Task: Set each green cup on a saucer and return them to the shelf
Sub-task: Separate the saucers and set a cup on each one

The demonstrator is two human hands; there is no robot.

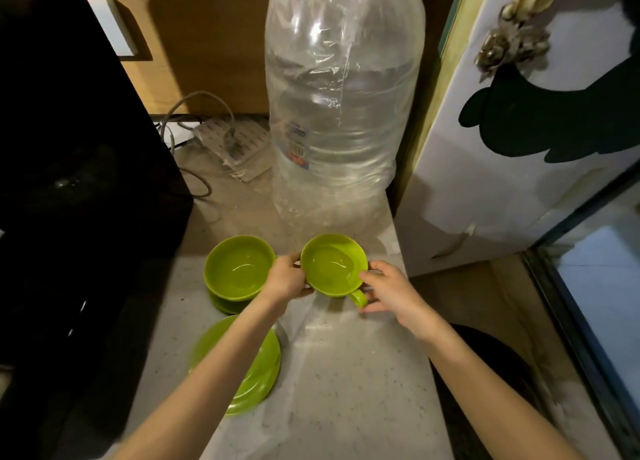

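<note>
Two green cups are on the pale counter. The left cup (239, 267) sits on a green saucer (221, 304) whose edge shows under it. The right cup (333, 265), handle toward me, is held between both hands: my left hand (285, 279) grips its left side and my right hand (388, 291) holds its right rim and handle. Whether this cup touches the counter I cannot tell. A stack of green saucers (258, 380) lies nearer to me, partly hidden by my left forearm.
A large clear water bottle (341, 106) wrapped in plastic stands just behind the cups. A black appliance (69, 182) fills the left side. Cables and a packet (232, 144) lie at the back. A white cabinet door (519, 148) is on the right.
</note>
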